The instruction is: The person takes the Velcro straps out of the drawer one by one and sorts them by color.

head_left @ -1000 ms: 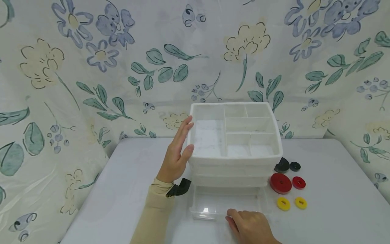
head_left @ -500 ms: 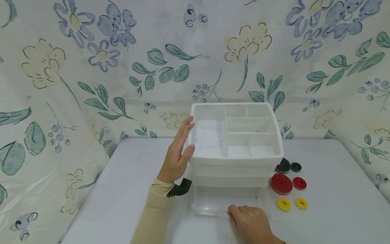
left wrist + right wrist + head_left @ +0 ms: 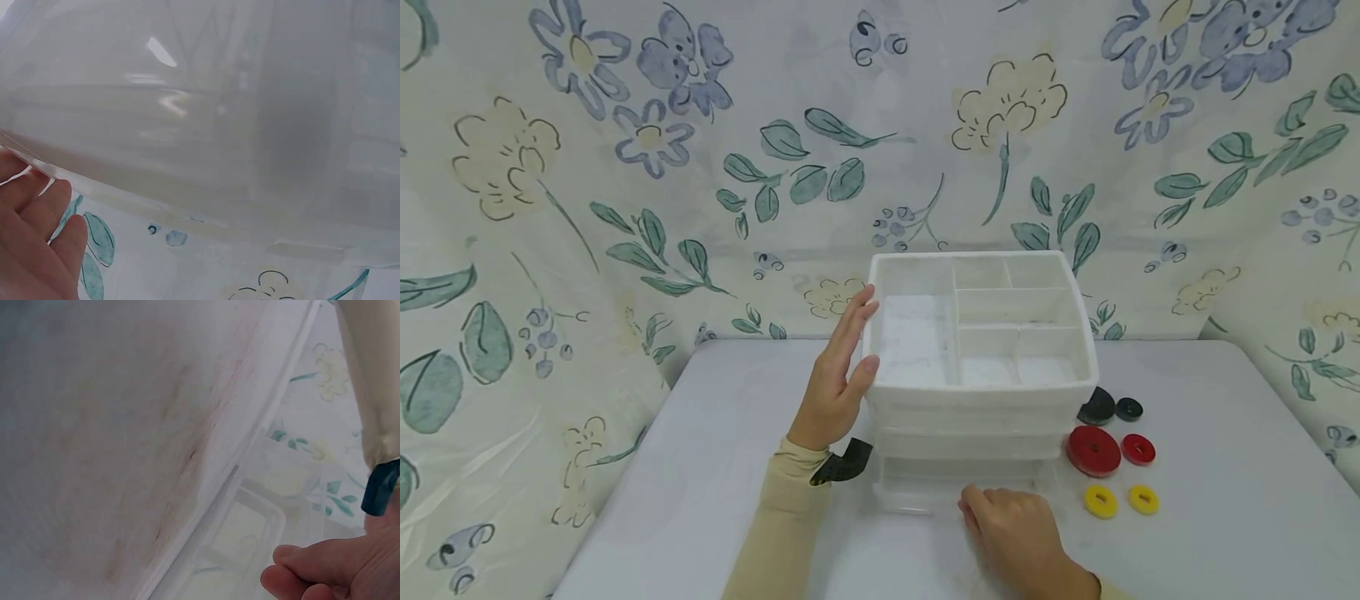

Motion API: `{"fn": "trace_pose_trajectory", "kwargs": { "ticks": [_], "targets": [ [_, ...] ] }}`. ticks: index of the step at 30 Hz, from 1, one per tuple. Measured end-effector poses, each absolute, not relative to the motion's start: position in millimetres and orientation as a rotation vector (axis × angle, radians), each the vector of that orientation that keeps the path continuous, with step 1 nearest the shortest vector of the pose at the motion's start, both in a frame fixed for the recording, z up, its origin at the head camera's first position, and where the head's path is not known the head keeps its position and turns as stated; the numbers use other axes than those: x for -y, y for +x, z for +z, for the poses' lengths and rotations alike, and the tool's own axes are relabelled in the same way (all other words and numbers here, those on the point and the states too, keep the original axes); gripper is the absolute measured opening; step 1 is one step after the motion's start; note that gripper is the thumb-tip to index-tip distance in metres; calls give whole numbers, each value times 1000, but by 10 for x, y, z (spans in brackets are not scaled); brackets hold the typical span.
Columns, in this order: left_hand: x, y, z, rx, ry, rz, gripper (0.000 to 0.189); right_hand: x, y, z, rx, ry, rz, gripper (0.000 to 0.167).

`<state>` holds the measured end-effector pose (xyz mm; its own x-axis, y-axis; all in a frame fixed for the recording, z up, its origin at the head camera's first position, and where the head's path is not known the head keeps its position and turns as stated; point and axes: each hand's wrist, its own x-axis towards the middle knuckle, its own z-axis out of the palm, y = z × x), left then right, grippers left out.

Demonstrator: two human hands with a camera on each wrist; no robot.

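A white plastic drawer organizer (image 3: 981, 398) stands on the table, its top divided into compartments. Near the base, a clear drawer (image 3: 902, 498) sticks out partway toward me. My left hand (image 3: 831, 379) lies along the organizer's left side, fingers stretched up to the top rim; in the left wrist view its fingertips touch the edge of the pale wall (image 3: 169, 150). My right hand (image 3: 1015, 533) is at the drawer's front edge with curled fingers, thumb against the index finger. In the right wrist view this hand (image 3: 331, 569) overlaps the clear plastic; its lower fingers are hidden.
Right of the organizer lie two red discs (image 3: 1093, 451), two yellow rings (image 3: 1101, 502) and two black pieces (image 3: 1096, 407), one partly hidden behind it. The white tabletop (image 3: 722, 433) extends left. Floral cloth (image 3: 820, 208) hangs behind and at the sides.
The clear drawer has slid inward under the organizer, and my right hand has moved forward with it. My left hand has stayed on the organizer's side.
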<state>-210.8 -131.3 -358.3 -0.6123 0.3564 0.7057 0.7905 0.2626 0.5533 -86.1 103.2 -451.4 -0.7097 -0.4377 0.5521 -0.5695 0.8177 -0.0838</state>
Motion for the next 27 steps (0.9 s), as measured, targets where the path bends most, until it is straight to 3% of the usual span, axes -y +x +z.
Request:
{"fn": "trace_pose_trajectory", "kwargs": {
  "ticks": [27],
  "targets": [
    [1321, -2114, -3594, 2077, -1051, -1313, 58, -1049, -1098, -4539, 2432, 710, 256, 31]
  ]
}}
